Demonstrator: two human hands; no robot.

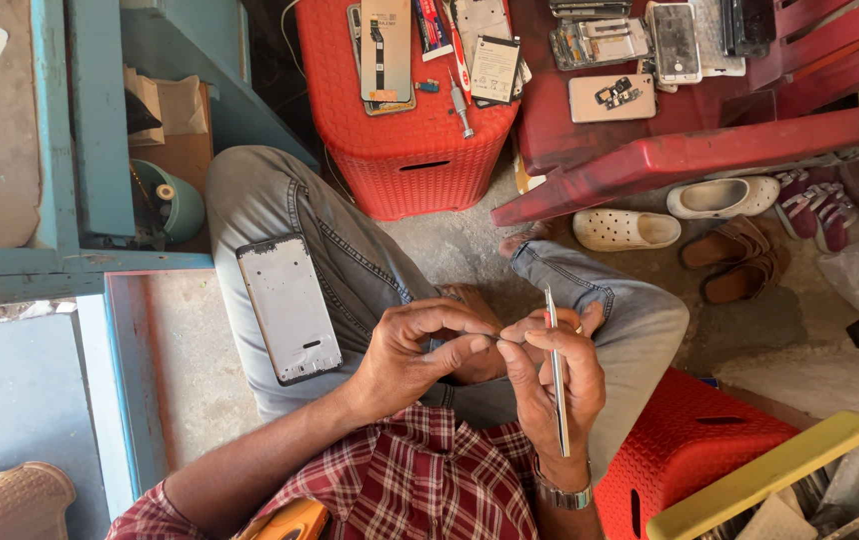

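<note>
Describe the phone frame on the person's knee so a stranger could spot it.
Start at the grey denim trouser leg left of the hands. On it lies a flat, silver-grey rectangular phone frame. Unlike the phone parts on the red plastic stool, it lies alone.

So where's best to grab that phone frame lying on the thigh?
Take the phone frame by its two long edges near the middle, coming from above. It lies flat and face-up along the left thigh, thin and unobstructed; both hands are busy elsewhere.
</note>
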